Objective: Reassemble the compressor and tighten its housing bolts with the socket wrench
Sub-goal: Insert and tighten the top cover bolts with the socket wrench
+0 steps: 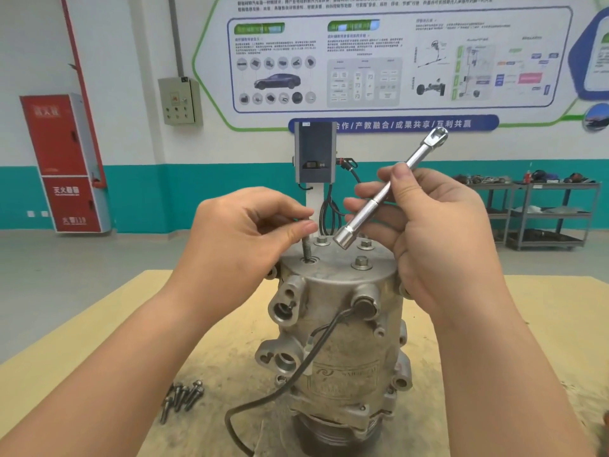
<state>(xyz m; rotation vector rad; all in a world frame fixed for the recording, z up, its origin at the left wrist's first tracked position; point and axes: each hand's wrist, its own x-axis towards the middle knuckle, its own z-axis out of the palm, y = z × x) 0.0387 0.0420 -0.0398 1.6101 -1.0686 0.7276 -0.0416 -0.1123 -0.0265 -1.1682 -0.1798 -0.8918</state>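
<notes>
Upright on the worn table (560, 308), near its front edge: the compressor (339, 324), cast metal, likely heavy and rigid — unlikely to shift under finger-turning, yet worth steadying by the body when torquing; pinched between thumb and forefinger of the left hand (244, 232): a long bolt (305, 250), threaded shank standing partly in a hole of the top plate, near three seated bolts (361, 262); curled round the socket wrench (379, 199) mid-shaft: the right hand (438, 232), socket end low over the plate; smooth hard steel, probably slick — better gripped farther up for leverage; loose bolts (181, 397) lying left of the base.
</notes>
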